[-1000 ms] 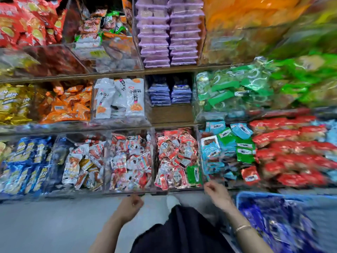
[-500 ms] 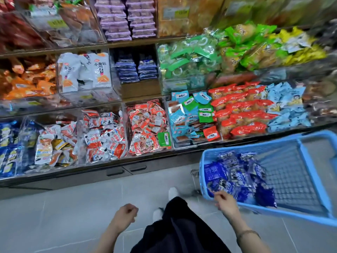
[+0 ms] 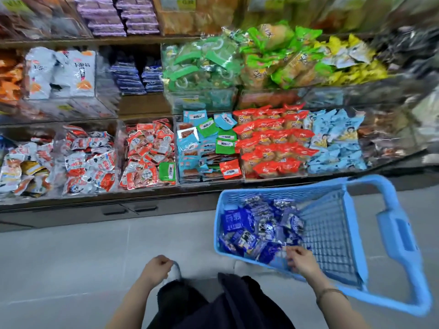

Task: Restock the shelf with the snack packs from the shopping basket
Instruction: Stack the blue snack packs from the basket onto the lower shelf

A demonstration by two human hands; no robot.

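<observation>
Right hand (image 3: 300, 258) down in the blue basket (image 3: 261, 187), fingers curled onto the blue snack packs (image 3: 256, 224) at its near edge, can't tell if one's actually pinched; left hand (image 3: 156, 267) balled up, holding nothing, over the floor; shelf (image 3: 152, 194) just beyond the basket

Right hand (image 3: 300, 258) among snack packs (image 3: 251, 224) in basket (image 3: 285, 189), left hand (image 3: 158, 265) fisted
</observation>
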